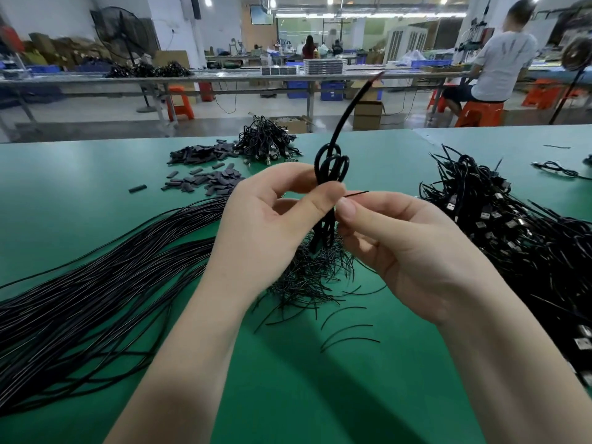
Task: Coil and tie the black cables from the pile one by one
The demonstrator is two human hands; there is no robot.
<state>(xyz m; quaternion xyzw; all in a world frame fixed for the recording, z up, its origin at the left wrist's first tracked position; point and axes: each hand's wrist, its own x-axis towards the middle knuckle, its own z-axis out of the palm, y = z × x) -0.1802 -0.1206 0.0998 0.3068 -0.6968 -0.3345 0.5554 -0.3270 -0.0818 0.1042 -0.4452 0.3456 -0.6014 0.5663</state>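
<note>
Room: factory hall with long benches, orange stools [479, 113], blue crates and a standing fan [123, 32]; a seated person [499, 56] in a white shirt works with their back to the camera at the far right.
Surface: green table [96, 174], seen from above and in front of the wearer.
Left hand [269, 216]: raised above the table, palm turned toward the camera, forearm rising from the lower left; thumb and curled fingers pinch the coiled cable at its middle.
Right hand [407, 241]: raised close beside the left, almost touching it; thumb and forefinger pinch a thin black twist tie [356, 194] whose free end sticks out to the right.
Coiled cable [331, 168]: black, folded into several narrow loops held upright between the two hands; loop tops show above the left thumb, and one loose end arcs up and right to a reddish tip.
Uncoiled cables [96, 283]: long black bundle fanned across the table's left side.
Ties heap [307, 277]: short thin black wires piled under the hands, some scattered nearer.
Finished cables [512, 225]: dark heap with USB plugs on the right.
Far pile [266, 144]: smaller black tangle beyond the hands.
Sleeves [205, 168]: small dark grey flat pieces strewn at the far left.
</note>
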